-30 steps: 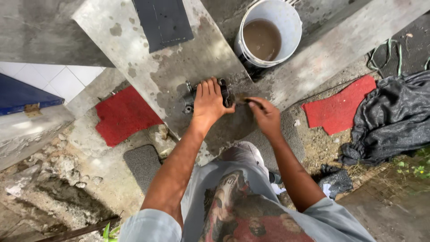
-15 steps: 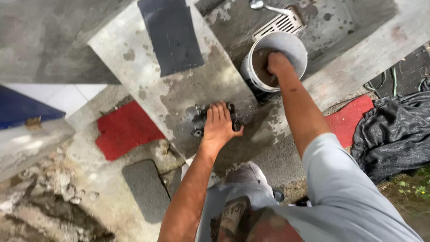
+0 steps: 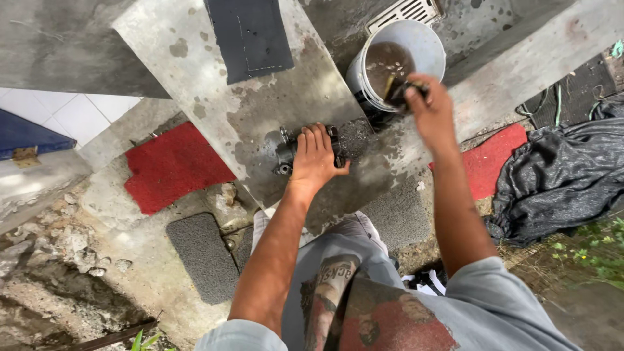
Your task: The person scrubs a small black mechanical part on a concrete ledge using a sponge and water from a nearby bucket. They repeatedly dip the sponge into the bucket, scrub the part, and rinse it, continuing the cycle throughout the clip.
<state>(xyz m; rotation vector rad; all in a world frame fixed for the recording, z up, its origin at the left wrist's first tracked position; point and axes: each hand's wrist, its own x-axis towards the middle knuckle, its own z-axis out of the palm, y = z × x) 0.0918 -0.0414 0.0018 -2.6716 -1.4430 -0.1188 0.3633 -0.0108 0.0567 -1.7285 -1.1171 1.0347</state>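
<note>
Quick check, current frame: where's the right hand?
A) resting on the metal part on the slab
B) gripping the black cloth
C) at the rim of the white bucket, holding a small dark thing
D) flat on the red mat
C: the right hand is at the rim of the white bucket of murky liquid, closed on a small dark object, likely a brush, while the left hand presses on the dark metal part on the concrete slab.

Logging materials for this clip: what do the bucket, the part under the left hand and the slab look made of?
Bucket: white plastic, likely; smooth thin rim, murky brown liquid inside. Part under the left hand: seemingly cast metal, dull grey, grimy. Slab: concrete, rough grey, wet patches.
</note>
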